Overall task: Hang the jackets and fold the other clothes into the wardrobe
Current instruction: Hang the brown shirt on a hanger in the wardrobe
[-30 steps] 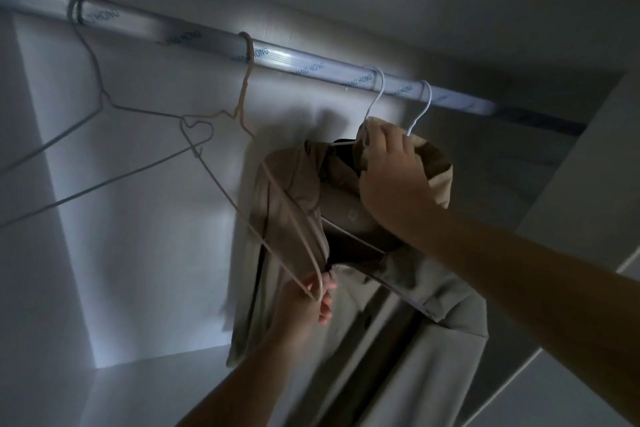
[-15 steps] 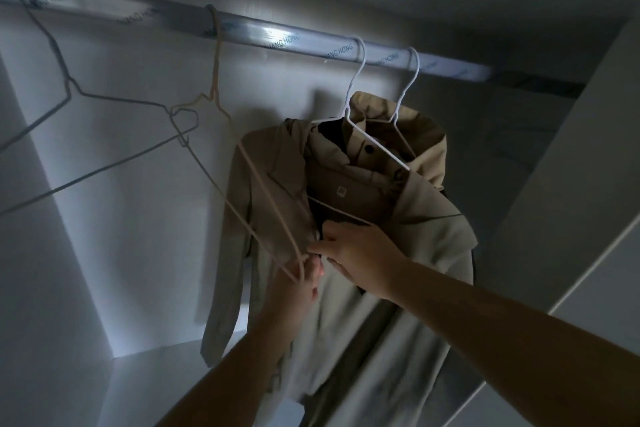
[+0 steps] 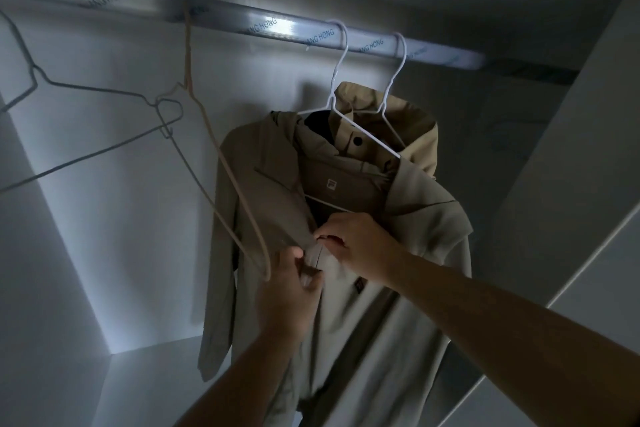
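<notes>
Overhead, limp beige jacket [image 3: 398,305], wire hanger [image 3: 372,135]

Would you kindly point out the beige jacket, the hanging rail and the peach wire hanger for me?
beige jacket [image 3: 363,322]: head view, lower middle of its front panel.
hanging rail [image 3: 277,27]: head view, brightly lit middle stretch.
peach wire hanger [image 3: 188,46]: head view, straight shank under its hook.
</notes>
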`<control>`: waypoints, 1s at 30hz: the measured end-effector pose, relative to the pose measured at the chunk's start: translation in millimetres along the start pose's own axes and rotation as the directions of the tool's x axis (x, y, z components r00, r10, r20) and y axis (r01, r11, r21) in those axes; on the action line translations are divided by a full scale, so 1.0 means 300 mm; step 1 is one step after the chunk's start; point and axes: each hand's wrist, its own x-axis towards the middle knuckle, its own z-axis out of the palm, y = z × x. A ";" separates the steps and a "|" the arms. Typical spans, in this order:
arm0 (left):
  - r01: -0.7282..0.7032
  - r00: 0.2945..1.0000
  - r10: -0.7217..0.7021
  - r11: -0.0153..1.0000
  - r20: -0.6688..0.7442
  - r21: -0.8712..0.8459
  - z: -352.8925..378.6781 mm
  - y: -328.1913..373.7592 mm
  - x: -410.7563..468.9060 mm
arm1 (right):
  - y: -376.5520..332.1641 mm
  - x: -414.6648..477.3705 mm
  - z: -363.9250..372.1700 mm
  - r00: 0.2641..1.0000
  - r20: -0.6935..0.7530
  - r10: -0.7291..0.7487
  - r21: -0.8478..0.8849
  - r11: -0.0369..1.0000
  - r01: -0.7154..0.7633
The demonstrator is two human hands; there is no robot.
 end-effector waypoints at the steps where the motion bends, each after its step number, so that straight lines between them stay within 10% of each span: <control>1: -0.003 1.000 0.003 0.999 -0.002 0.053 0.010 0.020 0.005 | 0.000 0.000 -0.002 1.000 -0.023 0.016 0.035 0.999 -0.015; 19: 0.092 0.990 -0.130 0.884 0.053 0.459 0.017 -0.022 0.015 | -0.112 0.148 -0.319 0.953 -0.302 0.026 -0.349 0.927 -0.136; 30: 0.118 0.992 -0.122 0.973 0.011 0.196 -0.015 0.065 0.061 | -0.074 0.113 -0.352 0.944 -0.289 0.161 -0.083 0.978 -0.193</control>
